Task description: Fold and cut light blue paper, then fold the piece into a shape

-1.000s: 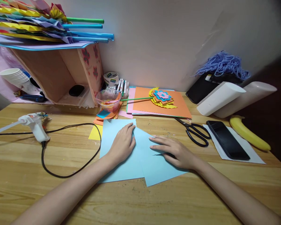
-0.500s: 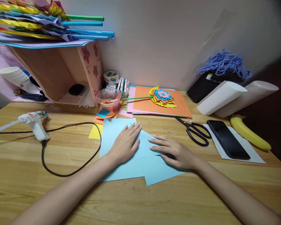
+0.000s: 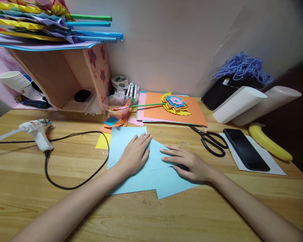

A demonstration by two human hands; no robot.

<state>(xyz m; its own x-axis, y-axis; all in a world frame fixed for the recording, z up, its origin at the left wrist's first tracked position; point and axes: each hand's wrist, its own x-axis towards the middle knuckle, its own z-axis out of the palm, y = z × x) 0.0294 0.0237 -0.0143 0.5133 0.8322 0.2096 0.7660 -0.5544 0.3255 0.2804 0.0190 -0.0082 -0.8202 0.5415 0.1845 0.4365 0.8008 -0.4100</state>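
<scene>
Light blue paper (image 3: 131,185) lies on the wooden table in front of me, with a second light blue piece (image 3: 166,185) angled out at its right side. My left hand (image 3: 133,154) rests flat on the left part, fingers stretched out toward the upper middle. On the right piece lies my right hand (image 3: 189,163), palm down, its fingers apart and pointing left. A thin crease or cut line runs across the blue paper between the hands. What lies under the palms is hidden.
A white glue gun (image 3: 39,134) with a looped black cord sits left. Black scissors (image 3: 212,141), a phone (image 3: 246,149) and a banana (image 3: 270,143) lie right. Behind are a layered paper flower (image 3: 176,102) on orange sheets (image 3: 151,109), a clear bowl (image 3: 117,107) and an open box (image 3: 98,77).
Almost nothing differs. Both hands stay flat on the blue paper in the same places, and the view has shifted very slightly.
</scene>
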